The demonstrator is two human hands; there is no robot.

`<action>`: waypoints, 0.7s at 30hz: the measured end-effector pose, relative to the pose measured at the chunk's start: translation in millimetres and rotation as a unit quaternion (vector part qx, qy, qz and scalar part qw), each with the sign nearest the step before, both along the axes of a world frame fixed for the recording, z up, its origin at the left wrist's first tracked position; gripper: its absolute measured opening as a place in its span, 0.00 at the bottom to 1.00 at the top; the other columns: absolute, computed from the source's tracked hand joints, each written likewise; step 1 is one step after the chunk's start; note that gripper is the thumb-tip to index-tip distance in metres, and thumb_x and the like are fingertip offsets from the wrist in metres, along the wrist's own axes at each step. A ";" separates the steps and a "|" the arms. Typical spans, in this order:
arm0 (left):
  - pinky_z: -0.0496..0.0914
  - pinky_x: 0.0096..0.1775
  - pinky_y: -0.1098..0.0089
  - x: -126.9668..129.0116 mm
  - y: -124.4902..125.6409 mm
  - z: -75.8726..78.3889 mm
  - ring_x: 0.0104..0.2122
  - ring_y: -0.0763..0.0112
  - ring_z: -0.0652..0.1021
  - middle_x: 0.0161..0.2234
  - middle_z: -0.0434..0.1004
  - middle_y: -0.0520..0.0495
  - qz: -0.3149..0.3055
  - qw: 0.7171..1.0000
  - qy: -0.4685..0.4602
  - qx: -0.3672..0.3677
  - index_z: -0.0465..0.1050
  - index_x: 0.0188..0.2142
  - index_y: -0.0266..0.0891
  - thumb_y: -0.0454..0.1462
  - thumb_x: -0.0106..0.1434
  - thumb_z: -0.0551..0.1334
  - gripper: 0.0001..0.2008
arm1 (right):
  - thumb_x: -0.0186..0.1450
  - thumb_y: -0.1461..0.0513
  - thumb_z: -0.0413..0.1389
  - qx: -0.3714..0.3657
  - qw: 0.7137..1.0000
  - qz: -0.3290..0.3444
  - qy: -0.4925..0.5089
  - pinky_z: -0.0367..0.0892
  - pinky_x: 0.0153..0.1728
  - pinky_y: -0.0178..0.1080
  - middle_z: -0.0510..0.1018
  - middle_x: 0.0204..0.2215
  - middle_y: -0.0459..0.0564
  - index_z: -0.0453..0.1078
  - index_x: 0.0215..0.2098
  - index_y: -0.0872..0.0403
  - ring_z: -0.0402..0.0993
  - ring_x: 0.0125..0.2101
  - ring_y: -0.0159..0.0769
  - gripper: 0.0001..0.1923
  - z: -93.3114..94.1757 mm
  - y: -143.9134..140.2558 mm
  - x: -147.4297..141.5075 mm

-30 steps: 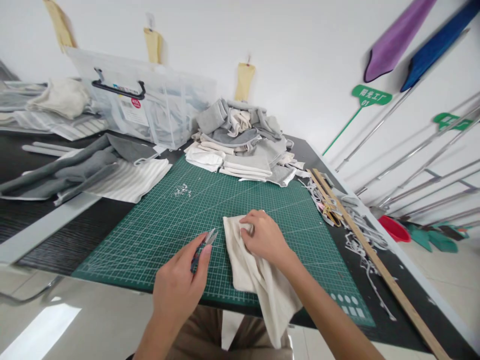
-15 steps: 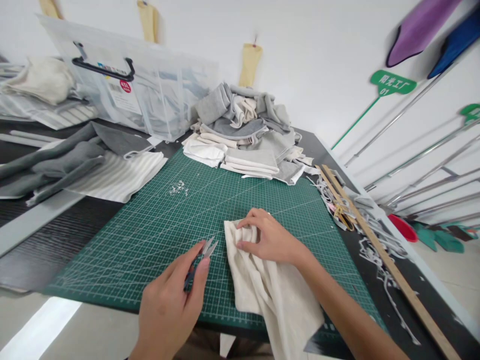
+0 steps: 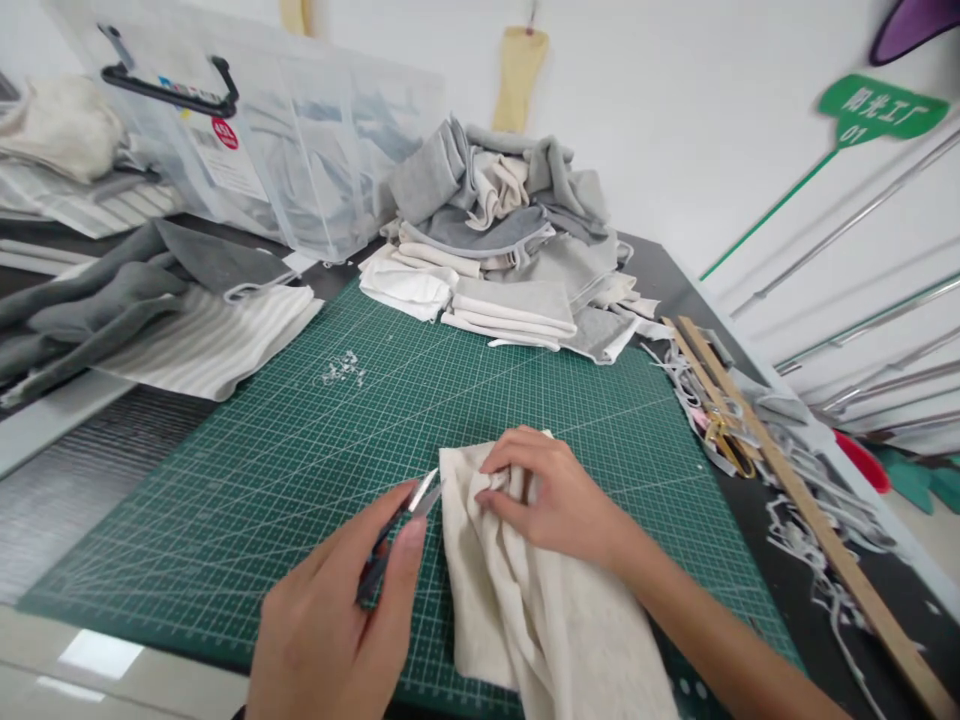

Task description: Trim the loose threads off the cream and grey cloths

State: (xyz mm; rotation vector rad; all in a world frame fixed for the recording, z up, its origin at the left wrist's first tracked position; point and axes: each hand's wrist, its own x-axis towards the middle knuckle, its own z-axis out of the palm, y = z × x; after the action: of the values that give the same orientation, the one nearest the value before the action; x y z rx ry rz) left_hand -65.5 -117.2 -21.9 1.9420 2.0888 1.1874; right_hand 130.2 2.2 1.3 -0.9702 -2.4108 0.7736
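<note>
Head view: my left hand [image 3: 334, 625], at the bottom centre, grips small thread snips [image 3: 397, 535], blades just beside the cream cloth's [image 3: 517, 590] upper left corner. My right hand [image 3: 551, 495] bunches that cloth's top edge on the green cutting mat [image 3: 300, 450]. I judge trimming barely begun. Folded fabric pile [image 3: 495, 250] sits upper centre, wooden ruler [image 3: 810, 520] right, nothing blocks me

Cream cloth [image 3: 517, 590] matt, soft; snips [image 3: 401, 525] shiny metal; mat [image 3: 300, 450] matt.
</note>
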 end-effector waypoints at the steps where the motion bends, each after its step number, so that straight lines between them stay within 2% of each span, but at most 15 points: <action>1: 0.79 0.34 0.67 5.0 5.1 3.7 0.36 0.62 0.84 0.41 0.84 0.49 0.000 1.000 0.003 -0.011 0.76 0.48 0.44 0.47 0.69 0.55 0.17 | 0.60 0.66 0.63 -0.010 1.000 0.002 0.019 0.65 0.39 0.41 0.78 0.32 0.47 0.74 0.35 0.53 0.72 0.35 0.37 0.05 -2.5 1.9 1.4; 3: 0.78 0.31 0.66 12.4 15.2 7.9 0.32 0.62 0.84 0.38 0.84 0.48 0.003 0.999 0.006 -0.032 0.76 0.47 0.43 0.49 0.69 0.54 0.18 | 0.60 0.66 0.63 -0.031 0.997 0.010 0.065 0.66 0.39 0.40 0.78 0.31 0.46 0.74 0.33 0.53 0.73 0.34 0.35 0.04 -7.1 5.3 3.7; 6: 0.78 0.32 0.66 15.8 26.2 7.2 0.32 0.62 0.84 0.37 0.84 0.48 0.004 0.998 -0.009 -0.054 0.77 0.46 0.44 0.49 0.69 0.54 0.18 | 0.62 0.65 0.62 -0.061 0.990 0.028 0.125 0.68 0.39 0.40 0.80 0.32 0.47 0.75 0.34 0.52 0.75 0.35 0.34 0.02 -12.1 8.2 5.9; 11: 0.79 0.33 0.71 15.2 31.4 1.2 0.34 0.66 0.84 0.37 0.84 0.52 -0.067 0.991 -0.080 -0.080 0.78 0.45 0.47 0.46 0.68 0.56 0.14 | 0.63 0.66 0.61 -0.081 0.980 0.045 0.175 0.70 0.39 0.40 0.82 0.32 0.47 0.76 0.34 0.52 0.77 0.34 0.34 0.03 -14.9 9.5 8.3; 16: 0.80 0.32 0.73 13.5 30.0 -4.4 0.35 0.67 0.84 0.39 0.84 0.54 -0.072 0.989 -0.107 -0.071 0.78 0.45 0.50 0.43 0.67 0.60 0.11 | 0.62 0.68 0.61 -0.105 0.972 0.040 0.206 0.71 0.37 0.39 0.81 0.31 0.46 0.76 0.34 0.51 0.76 0.32 0.33 0.05 -17.2 10.4 11.5; 21: 0.80 0.32 0.71 13.1 27.1 -7.6 0.34 0.66 0.84 0.40 0.84 0.53 -0.103 0.991 -0.078 -0.046 0.76 0.48 0.50 0.42 0.66 0.60 0.12 | 0.63 0.67 0.61 -0.129 0.966 0.032 0.220 0.73 0.36 0.39 0.82 0.31 0.47 0.77 0.35 0.50 0.77 0.33 0.34 0.06 -17.8 11.4 12.4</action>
State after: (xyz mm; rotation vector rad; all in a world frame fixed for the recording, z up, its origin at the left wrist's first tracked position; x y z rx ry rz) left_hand -52.4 -90.1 -29.5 1.9027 1.7844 1.1385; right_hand 142.6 13.6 -16.6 -0.7183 -1.9948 1.2093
